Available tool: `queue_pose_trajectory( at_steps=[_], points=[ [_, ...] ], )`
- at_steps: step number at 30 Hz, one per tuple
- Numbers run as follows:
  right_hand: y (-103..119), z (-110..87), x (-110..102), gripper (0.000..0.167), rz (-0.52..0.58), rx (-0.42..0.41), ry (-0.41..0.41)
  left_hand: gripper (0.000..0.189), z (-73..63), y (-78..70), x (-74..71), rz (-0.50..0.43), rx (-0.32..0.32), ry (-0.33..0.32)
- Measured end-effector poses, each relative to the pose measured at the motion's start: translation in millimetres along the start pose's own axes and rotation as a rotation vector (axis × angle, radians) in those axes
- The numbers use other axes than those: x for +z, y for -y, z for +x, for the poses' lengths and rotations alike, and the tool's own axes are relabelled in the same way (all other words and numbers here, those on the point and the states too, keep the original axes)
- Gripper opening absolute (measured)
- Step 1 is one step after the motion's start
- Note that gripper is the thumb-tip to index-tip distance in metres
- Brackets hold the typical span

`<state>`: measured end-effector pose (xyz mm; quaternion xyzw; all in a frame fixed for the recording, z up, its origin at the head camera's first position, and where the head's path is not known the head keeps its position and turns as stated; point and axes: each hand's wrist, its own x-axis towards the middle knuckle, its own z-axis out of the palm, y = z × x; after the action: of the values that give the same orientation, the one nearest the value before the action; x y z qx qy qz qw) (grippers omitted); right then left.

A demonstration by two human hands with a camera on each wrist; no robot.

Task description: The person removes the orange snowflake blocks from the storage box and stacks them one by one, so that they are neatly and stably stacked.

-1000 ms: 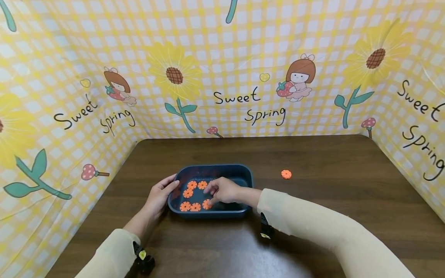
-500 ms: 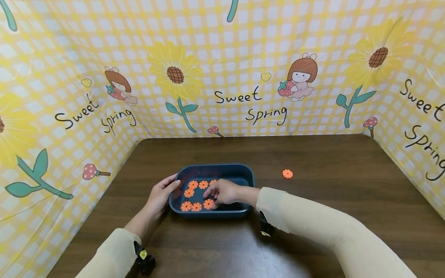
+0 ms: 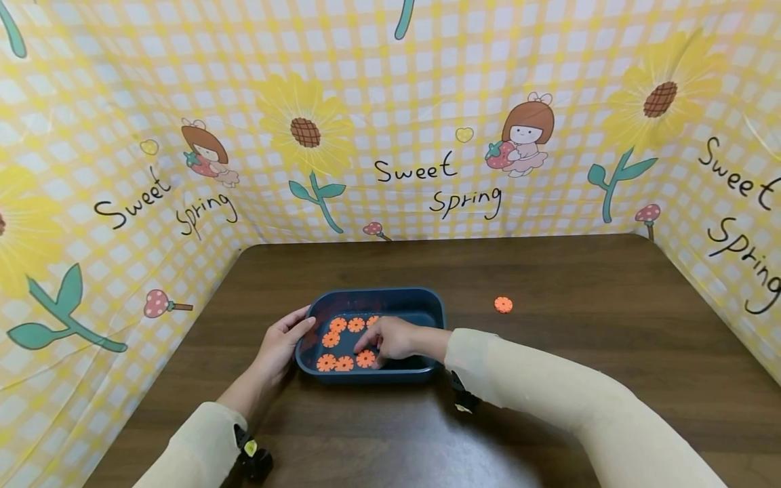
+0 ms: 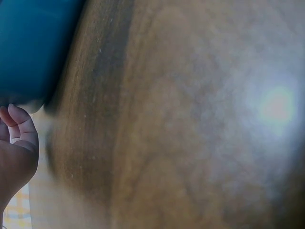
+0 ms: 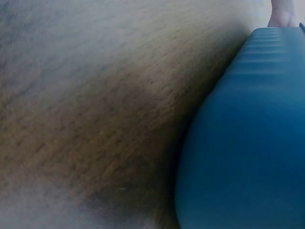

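In the head view, a dark blue rectangular tub (image 3: 381,376) stands on the table, with several orange notched plastic discs lying flat on the left part of its floor. My left hand (image 3: 281,346) holds the tub's left end, thumb over the rim and fingers outside; part of this left hand (image 4: 19,148) also shows in the left wrist view. My right hand (image 3: 395,339) reaches into the tub. Its index finger and thumb lie on either side of one orange notched disc (image 3: 365,358); whether they pinch it cannot be made out. This hand partly covers another disc (image 3: 372,321) behind it.
A single orange disc (image 3: 503,305) lies on the brown wooden table (image 3: 579,291), right of the tub. Yellow checked cloth (image 3: 390,122) with printed flowers encloses the back and both sides. The tub's outer wall (image 5: 248,143) fills the right of the right wrist view.
My right hand has shifted slightly down and right inside the tub, showing part of the third disc in the back row. The disc by its thumb shows more fully. My left hand keeps its hold.
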<state>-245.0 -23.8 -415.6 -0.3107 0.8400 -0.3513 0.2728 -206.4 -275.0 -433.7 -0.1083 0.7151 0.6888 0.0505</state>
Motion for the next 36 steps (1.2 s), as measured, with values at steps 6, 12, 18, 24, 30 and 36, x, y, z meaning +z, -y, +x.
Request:
queue_pose_trajectory(
  at_steps=[6,12,18,24,30,36],
  points=[
    [-2.1,2.7,1.8,0.037,-0.019,-0.006,-0.011,0.054,0.0,-0.1,0.2,0.010,-0.005,-0.005],
    [-3.1,1.0,-1.2,0.036,-0.002,-0.009,0.001,0.053,0.9,0.2,1.3,0.009,-0.005,-0.012],
    [-3.5,-0.5,-4.2,0.036,0.024,-0.014,0.010,0.054,0.8,-0.7,1.8,0.015,-0.003,-0.011],
    [-2.0,-0.9,-4.7,0.035,-0.030,-0.032,0.000,0.054,0.3,-2.1,1.6,0.024,-0.004,-0.009],
    [-2.1,-1.5,-3.8,0.033,-0.082,-0.063,0.008,0.053,-0.8,-2.8,0.9,0.039,-0.011,-0.007],
    [-2.0,-1.2,-3.7,0.027,-0.119,-0.076,0.023,0.054,-1.0,-2.6,0.1,0.046,-0.015,-0.008]
  ],
)
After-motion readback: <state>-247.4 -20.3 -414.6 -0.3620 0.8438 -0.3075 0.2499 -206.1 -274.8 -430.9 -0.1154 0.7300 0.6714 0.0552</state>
